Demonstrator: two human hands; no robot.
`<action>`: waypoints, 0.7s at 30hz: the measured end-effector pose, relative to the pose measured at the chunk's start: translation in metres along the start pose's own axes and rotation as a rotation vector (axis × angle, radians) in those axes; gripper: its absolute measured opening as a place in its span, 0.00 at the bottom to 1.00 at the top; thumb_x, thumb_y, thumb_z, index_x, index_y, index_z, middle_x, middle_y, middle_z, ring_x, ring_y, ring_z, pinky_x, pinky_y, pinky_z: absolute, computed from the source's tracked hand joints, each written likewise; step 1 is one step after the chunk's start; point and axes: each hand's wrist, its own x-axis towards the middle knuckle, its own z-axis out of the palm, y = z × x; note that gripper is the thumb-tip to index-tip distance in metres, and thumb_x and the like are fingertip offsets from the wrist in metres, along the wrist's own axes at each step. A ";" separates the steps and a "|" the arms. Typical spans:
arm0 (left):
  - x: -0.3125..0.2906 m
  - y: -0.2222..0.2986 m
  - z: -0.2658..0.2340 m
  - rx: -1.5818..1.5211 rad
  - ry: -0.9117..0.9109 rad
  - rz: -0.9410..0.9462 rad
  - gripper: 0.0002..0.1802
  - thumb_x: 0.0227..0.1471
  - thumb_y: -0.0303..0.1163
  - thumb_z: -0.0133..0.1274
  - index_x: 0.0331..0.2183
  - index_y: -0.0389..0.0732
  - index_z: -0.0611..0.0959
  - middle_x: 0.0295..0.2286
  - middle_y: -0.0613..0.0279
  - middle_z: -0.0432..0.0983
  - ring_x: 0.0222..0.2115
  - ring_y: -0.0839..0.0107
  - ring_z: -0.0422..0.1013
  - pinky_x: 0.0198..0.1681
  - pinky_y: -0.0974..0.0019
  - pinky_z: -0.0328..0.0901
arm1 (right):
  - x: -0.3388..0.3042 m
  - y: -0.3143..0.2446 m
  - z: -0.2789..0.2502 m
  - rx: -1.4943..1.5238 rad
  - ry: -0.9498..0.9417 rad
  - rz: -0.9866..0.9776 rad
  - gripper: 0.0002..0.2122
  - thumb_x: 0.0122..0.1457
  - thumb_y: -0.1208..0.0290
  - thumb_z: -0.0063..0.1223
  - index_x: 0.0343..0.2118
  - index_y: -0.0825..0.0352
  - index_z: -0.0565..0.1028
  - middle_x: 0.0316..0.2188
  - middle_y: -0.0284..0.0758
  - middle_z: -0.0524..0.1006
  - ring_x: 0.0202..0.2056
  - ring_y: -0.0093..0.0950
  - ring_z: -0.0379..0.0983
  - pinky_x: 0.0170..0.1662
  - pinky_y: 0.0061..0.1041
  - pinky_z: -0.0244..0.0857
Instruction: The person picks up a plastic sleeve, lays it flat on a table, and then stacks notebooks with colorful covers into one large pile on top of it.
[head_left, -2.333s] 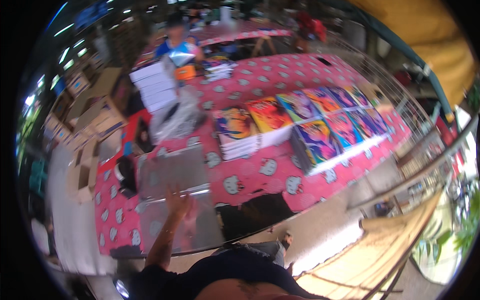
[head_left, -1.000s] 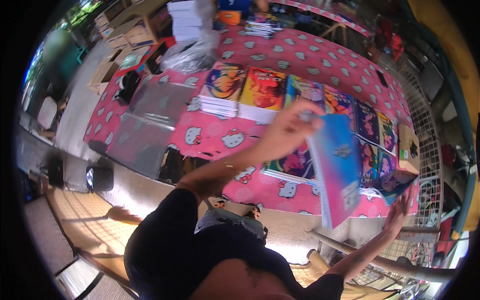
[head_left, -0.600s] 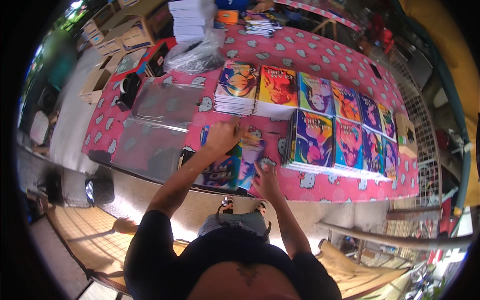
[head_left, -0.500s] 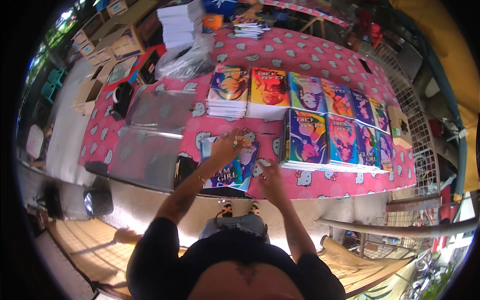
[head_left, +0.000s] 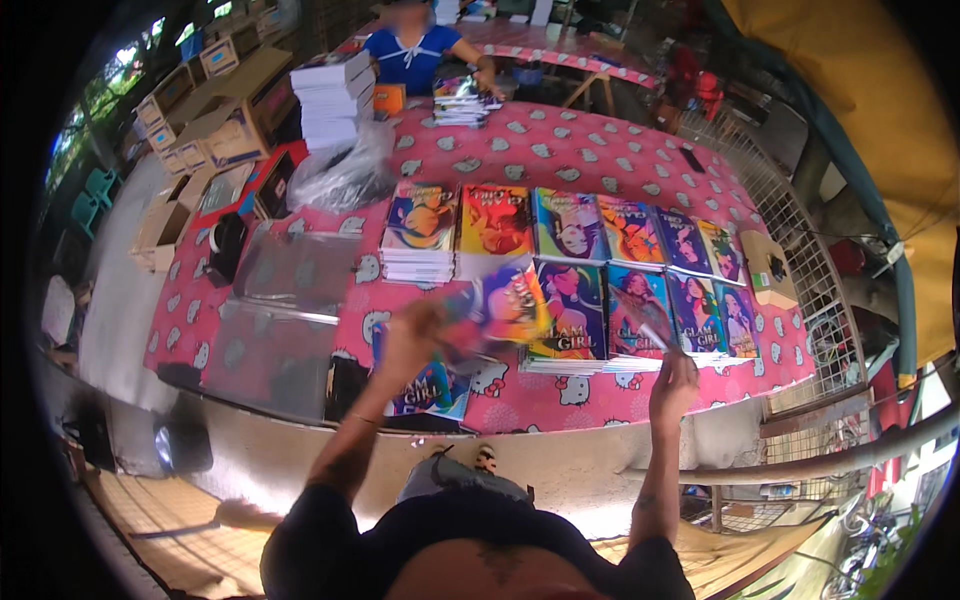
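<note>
purple ntbk [head_left: 570, 300] w/ pale 2-line title in caps, red-yellow ntbk [head_left: 495, 222] w/ same wording

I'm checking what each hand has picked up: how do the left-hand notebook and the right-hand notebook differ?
The left-hand notebook shows a broad orange, yellow and purple face; the right-hand notebook looks narrow, nearly edge-on. The left one is blurrier than the right. Both are held over the pink table.

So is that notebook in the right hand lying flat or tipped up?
Tipped up: the notebook slants in front of the stacked notebooks, its lower end at the right hand.
</note>
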 end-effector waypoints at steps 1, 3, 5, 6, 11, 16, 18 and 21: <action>0.022 0.040 -0.024 -0.068 0.163 -0.074 0.08 0.54 0.23 0.54 0.38 0.36 0.79 0.26 0.64 0.74 0.25 0.76 0.70 0.28 0.69 0.65 | 0.005 -0.031 -0.014 0.049 0.056 0.027 0.07 0.56 0.81 0.51 0.38 0.69 0.76 0.36 0.41 0.79 0.37 0.38 0.76 0.42 0.34 0.67; 0.055 0.098 -0.077 -0.184 0.450 -0.169 0.07 0.55 0.23 0.53 0.38 0.34 0.77 0.28 0.70 0.72 0.27 0.82 0.67 0.28 0.75 0.62 | 0.000 -0.087 -0.026 0.169 0.135 -0.070 0.05 0.57 0.83 0.49 0.35 0.71 0.76 0.35 0.43 0.79 0.32 0.39 0.76 0.36 0.33 0.69; 0.072 0.103 -0.134 0.166 0.609 0.215 0.07 0.55 0.22 0.50 0.38 0.36 0.78 0.28 0.70 0.72 0.26 0.82 0.67 0.27 0.75 0.62 | -0.023 -0.125 -0.005 0.319 -0.024 -0.338 0.05 0.56 0.85 0.45 0.32 0.73 0.75 0.34 0.45 0.79 0.30 0.37 0.75 0.33 0.30 0.69; 0.079 0.110 -0.139 0.166 0.515 0.191 0.08 0.54 0.22 0.50 0.38 0.36 0.79 0.27 0.70 0.72 0.26 0.82 0.67 0.27 0.75 0.62 | -0.040 -0.147 0.020 0.462 -0.036 -0.392 0.06 0.53 0.82 0.47 0.33 0.71 0.76 0.34 0.43 0.79 0.31 0.36 0.76 0.32 0.30 0.68; 0.100 0.056 -0.081 0.423 -0.214 0.019 0.10 0.48 0.31 0.55 0.35 0.39 0.81 0.17 0.59 0.73 0.14 0.71 0.70 0.21 0.67 0.64 | -0.135 -0.205 0.133 0.603 -0.627 -0.255 0.12 0.55 0.73 0.52 0.43 0.60 0.78 0.41 0.36 0.77 0.42 0.38 0.74 0.39 0.37 0.70; 0.107 -0.072 -0.019 0.835 0.063 0.454 0.20 0.48 0.36 0.59 0.44 0.44 0.78 0.21 0.55 0.77 0.23 0.61 0.77 0.32 0.58 0.71 | 0.019 -0.211 0.178 0.362 -0.311 -0.278 0.27 0.50 0.77 0.51 0.57 0.67 0.65 0.53 0.44 0.69 0.50 0.42 0.67 0.50 0.48 0.62; 0.123 -0.107 -0.019 0.971 0.071 0.624 0.23 0.49 0.34 0.57 0.49 0.46 0.75 0.23 0.55 0.78 0.24 0.60 0.77 0.32 0.56 0.72 | 0.073 -0.201 0.221 0.019 -0.112 -0.399 0.27 0.52 0.78 0.50 0.58 0.66 0.64 0.57 0.42 0.66 0.56 0.41 0.63 0.57 0.46 0.56; 0.125 -0.112 -0.036 0.909 -0.219 0.383 0.26 0.52 0.32 0.54 0.53 0.48 0.71 0.24 0.54 0.79 0.23 0.56 0.77 0.28 0.54 0.72 | 0.095 -0.171 0.255 -0.038 -0.290 -0.379 0.20 0.53 0.76 0.51 0.51 0.65 0.71 0.48 0.40 0.73 0.50 0.39 0.69 0.55 0.44 0.58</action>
